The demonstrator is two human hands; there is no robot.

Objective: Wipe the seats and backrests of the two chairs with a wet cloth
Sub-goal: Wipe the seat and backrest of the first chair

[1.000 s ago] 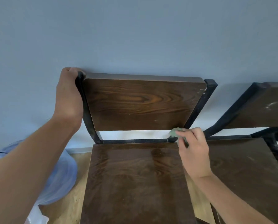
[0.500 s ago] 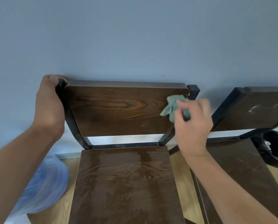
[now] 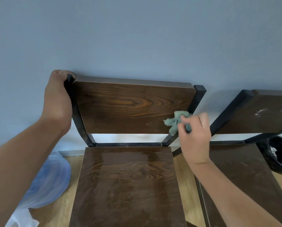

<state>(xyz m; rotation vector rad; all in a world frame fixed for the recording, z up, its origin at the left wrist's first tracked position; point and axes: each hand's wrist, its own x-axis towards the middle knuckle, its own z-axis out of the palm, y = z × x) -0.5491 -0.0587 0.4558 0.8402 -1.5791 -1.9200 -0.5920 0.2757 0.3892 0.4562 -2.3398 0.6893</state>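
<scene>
Two dark wooden chairs with black metal frames stand against a grey-blue wall. The left chair's backrest (image 3: pixel 130 107) and its glossy, wet-looking seat (image 3: pixel 128 182) fill the centre. My left hand (image 3: pixel 57 102) grips the top left corner of that chair's frame. My right hand (image 3: pixel 194 136) holds a crumpled green cloth (image 3: pixel 175 120) against the lower right corner of the backrest, beside the right frame post. The right chair's backrest (image 3: pixel 258 115) carries pale smears; its seat (image 3: pixel 245 174) lies partly under my right forearm.
A blue-tinted plastic bag (image 3: pixel 47 182) sits on the wooden floor (image 3: pixel 61 208) left of the chair. A bin lined with a black bag (image 3: pixel 279 154) stands behind the right chair at the frame's right edge. The wall is directly behind both backrests.
My right hand with the cloth rose from the frame's bottom right to the backrest's upper right, then came back down to its lower right corner. My left hand kept its grip.
</scene>
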